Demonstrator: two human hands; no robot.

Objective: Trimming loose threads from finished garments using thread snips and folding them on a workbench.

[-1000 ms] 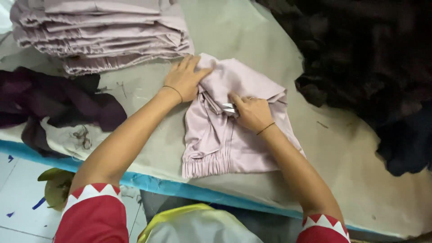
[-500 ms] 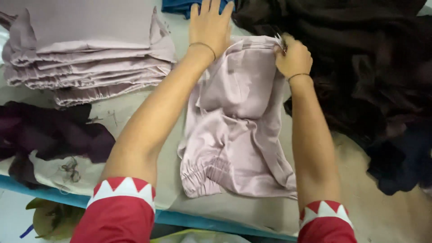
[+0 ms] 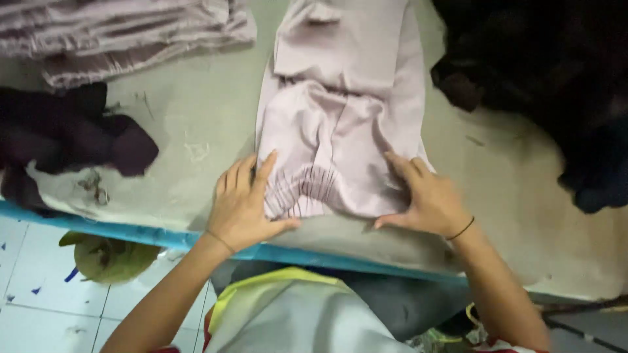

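A pale pink garment [image 3: 347, 111] with an elastic gathered waistband lies stretched out on the grey table [image 3: 183, 150], running away from me. My left hand [image 3: 245, 206] lies flat with fingers spread on the waistband's left corner, near the table's front edge. Over at the right corner, my right hand [image 3: 425, 196] presses palm down on the cloth. Neither hand grips anything; both rest on the fabric. A thin dark band circles my right wrist.
A stack of folded pale pink garments [image 3: 124, 33] sits at the back left. A dark purple cloth [image 3: 72, 137] lies at the left. A heap of black fabric [image 3: 549, 85] fills the right. The table's blue front edge [image 3: 131, 232] runs below, with tiled floor beyond.
Both hands have drawn back from the far end of the garment to its waistband near the front edge. The garment now lies flatter and longer.
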